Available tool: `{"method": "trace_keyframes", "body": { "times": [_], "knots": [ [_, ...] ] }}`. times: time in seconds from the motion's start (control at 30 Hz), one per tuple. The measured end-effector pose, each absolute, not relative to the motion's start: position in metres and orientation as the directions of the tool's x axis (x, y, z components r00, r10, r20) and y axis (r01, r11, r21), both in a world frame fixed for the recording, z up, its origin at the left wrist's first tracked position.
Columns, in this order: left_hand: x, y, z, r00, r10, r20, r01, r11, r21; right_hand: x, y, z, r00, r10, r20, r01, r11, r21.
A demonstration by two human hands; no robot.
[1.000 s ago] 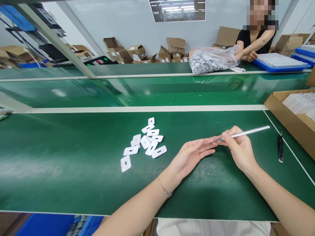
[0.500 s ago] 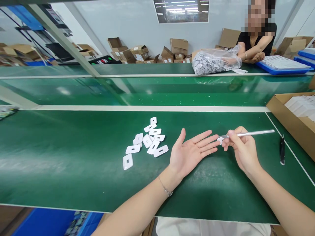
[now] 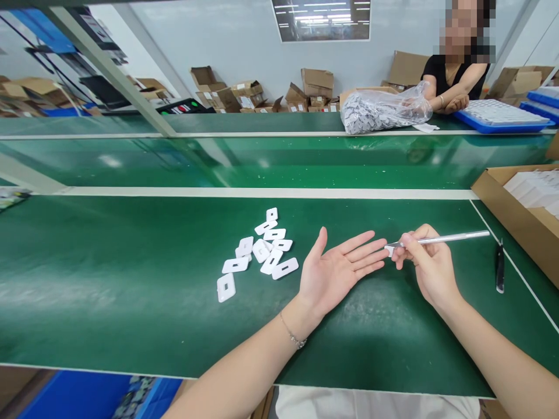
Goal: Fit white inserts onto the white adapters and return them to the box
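My left hand (image 3: 334, 272) is palm up over the green table with its fingers spread, holding nothing. In my right hand (image 3: 430, 262) a slim silver craft knife (image 3: 458, 236) is gripped like a pen, its tip pointing left toward my left fingertips. A small white piece (image 3: 389, 251) shows beside the tip, between the two hands; whether my right fingers pinch it I cannot tell. Left of my left hand lies a loose cluster of flat white plastic frames (image 3: 262, 250), each with a rectangular opening, some overlapping.
Black tweezers (image 3: 500, 267) lie at the right, beside a cardboard box (image 3: 519, 212) of white parts. Across the green bench a person (image 3: 458, 75) leans near a clear bag of small parts (image 3: 371, 112) and a blue tray (image 3: 502, 125). A blue bin (image 3: 82, 396) is below the front edge.
Hardly anything differs. My right hand and the knife have shifted very slightly, and the small white piece sits a little lower. The person across has moved slightly to the right.
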State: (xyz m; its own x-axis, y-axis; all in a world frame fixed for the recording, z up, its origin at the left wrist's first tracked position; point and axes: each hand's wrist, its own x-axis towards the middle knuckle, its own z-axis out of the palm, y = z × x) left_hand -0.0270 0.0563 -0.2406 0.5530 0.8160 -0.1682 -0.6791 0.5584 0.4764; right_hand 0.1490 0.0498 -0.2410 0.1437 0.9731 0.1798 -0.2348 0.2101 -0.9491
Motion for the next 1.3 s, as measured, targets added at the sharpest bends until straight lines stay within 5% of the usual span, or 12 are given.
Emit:
{"method": "trace_keyframes", "body": {
  "times": [0.5,0.87,1.17,1.3],
  "knots": [
    [-0.0276,0.0567,-0.2396,0.548,0.823,-0.15,-0.687,0.544,0.482,0.1497,0.0493,-0.2428,0.103,0.977,0.187,-0.278,0.209,-0.938],
    [-0.0266,0.0572,-0.2391,0.506,0.837,-0.208,-0.679,0.535,0.502,0.1489,0.0503,-0.2403,0.12,0.992,0.05,-0.354,0.089,-0.931],
    [-0.0222,0.0594,-0.2475,0.46,0.847,-0.267,-0.486,0.491,0.723,0.1488,0.0527,-0.2415,0.116,0.988,-0.104,-0.397,-0.05,-0.917],
    [-0.0214,0.0594,-0.2484,0.462,0.849,-0.256,-0.488,0.485,0.726,0.1472,0.0511,-0.2413,0.065,0.991,-0.119,-0.39,-0.084,-0.917]
  ]
}}
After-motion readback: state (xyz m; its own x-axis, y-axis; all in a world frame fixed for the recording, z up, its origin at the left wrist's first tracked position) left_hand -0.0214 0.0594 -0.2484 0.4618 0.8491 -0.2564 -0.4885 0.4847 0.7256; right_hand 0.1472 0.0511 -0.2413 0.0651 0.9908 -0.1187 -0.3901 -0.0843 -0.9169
